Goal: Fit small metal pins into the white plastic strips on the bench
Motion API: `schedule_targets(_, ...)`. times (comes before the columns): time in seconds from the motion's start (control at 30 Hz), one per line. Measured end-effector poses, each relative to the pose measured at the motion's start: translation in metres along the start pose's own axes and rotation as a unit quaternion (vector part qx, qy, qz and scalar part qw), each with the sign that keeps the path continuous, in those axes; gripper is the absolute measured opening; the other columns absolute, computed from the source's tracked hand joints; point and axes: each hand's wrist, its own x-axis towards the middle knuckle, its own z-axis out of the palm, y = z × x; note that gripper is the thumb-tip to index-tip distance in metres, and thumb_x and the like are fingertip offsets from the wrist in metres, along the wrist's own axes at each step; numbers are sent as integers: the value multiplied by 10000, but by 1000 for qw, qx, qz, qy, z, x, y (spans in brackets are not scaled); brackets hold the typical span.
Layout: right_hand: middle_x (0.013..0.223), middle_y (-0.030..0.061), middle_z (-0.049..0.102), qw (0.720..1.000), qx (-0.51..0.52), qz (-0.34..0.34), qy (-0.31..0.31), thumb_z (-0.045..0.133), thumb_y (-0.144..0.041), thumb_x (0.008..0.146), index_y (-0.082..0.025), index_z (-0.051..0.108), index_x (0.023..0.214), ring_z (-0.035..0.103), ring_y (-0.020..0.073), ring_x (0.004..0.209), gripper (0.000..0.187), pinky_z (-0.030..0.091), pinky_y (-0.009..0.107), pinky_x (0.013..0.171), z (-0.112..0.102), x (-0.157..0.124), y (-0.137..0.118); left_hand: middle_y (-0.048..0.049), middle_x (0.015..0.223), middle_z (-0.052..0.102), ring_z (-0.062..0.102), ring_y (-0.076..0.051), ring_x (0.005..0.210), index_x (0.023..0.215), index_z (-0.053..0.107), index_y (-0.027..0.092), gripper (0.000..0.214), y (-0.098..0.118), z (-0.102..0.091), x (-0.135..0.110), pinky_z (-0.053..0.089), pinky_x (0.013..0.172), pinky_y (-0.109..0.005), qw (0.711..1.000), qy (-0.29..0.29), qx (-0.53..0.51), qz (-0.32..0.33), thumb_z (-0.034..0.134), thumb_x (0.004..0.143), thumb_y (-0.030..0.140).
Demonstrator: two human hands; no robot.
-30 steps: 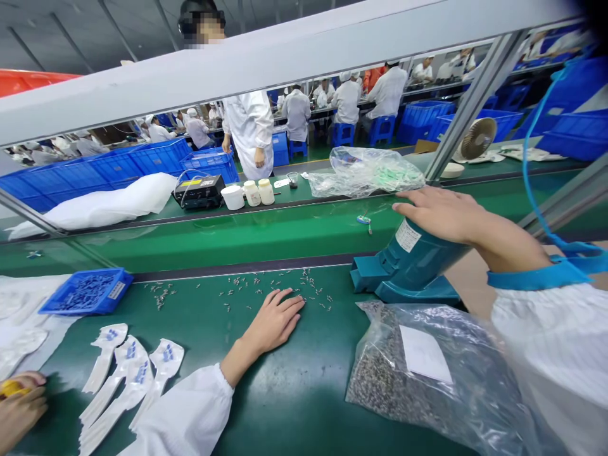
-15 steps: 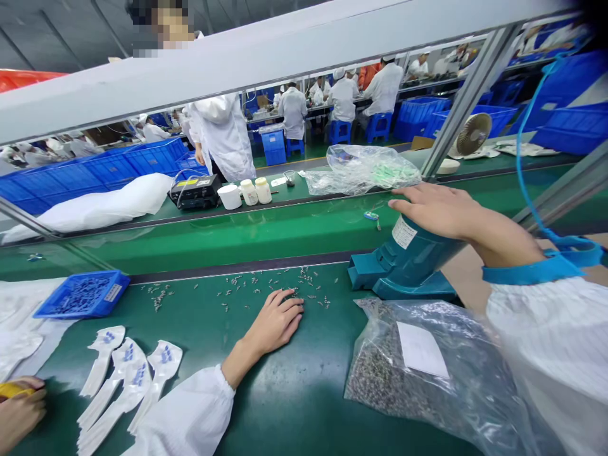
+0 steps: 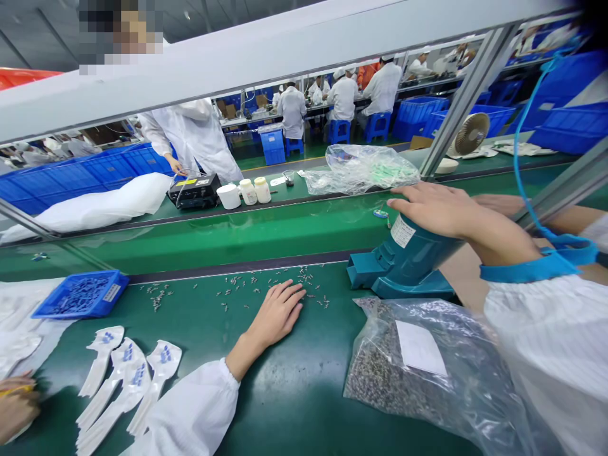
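Observation:
My left hand lies palm down on the green bench with fingers stretched out, at the edge of a scatter of small metal screws. What is under its fingers is hidden. My right hand rests over the top of a teal plastic housing with a white label, its fingers extended and the thumb toward the label. A blue wristband circles that wrist. In front of the housing lies a clear plastic bag full of small metal parts, with a blank-looking paper on it.
Several white plastic pieces with blue parts lie at left, near a blue tray of blue parts. A co-worker's hand shows at lower left, another at right. Behind run a green belt, white jars and a black box.
My left hand has slid slightly away from me; my right hand stays put. Beyond the belt, a person has leaned left to the black box. A co-worker's hand has appeared at right.

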Motion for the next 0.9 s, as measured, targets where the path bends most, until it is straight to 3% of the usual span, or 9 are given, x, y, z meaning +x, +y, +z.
schedule_targets(0.13,1490,165,467,1000,6,-7,8,218,-600,956,-211,462,1464,403,366,1379,685,340,558,1103,0,0,0,-103,1585,346,289,-287,1475,1528,312,216,534,2,16,17,308,1165,-516,999,-27,28,-23,324,1041,435)
schedule_targets(0.27,1488,154,471,1000,3,-2,4,223,-582,959,-211,467,1463,403,356,1383,671,335,540,1112,-3,-3,-3,-112,1612,269,231,-323,1492,1547,279,220,623,-13,26,22,252,1178,-573,996,-41,53,-53,326,1016,543)
schedule_targets(0.4,1514,153,440,1000,0,4,-1,209,-573,959,-206,446,1483,385,356,1394,682,317,539,1119,-7,-7,-7,-96,1617,260,170,-325,1506,1559,250,224,663,-31,16,17,207,1190,-586,995,-52,57,-57,305,1007,585)
schedule_targets(0.5,1518,154,435,1000,1,-3,0,206,-577,960,-197,451,1479,383,361,1393,688,320,549,1114,-7,-7,-6,-72,1630,225,117,-300,1519,1570,210,225,653,-32,8,21,183,1208,-550,997,-56,46,-17,284,1018,567)
schedule_targets(0.63,1491,153,470,1000,-1,-3,11,221,-570,962,-201,476,1456,412,361,1375,667,340,543,1106,-4,-6,-5,-59,1597,322,163,-269,1514,1550,275,211,608,-25,10,35,188,1219,-504,997,-60,35,21,253,1035,533)
schedule_targets(0.77,1497,144,469,1000,1,-5,10,224,-568,964,-213,479,1455,410,348,1382,657,341,539,1110,-3,-5,-4,-72,1557,402,235,-287,1494,1495,395,214,564,-26,12,39,227,1198,-529,997,-47,53,2,265,1038,517)
schedule_targets(0.9,1491,161,469,1000,0,-10,9,217,-588,961,-211,478,1456,413,365,1375,675,346,554,1099,-3,-3,-2,-92,1563,389,248,-294,1489,1511,363,192,584,-25,9,35,252,1191,-523,998,-31,54,-21,279,1035,520)
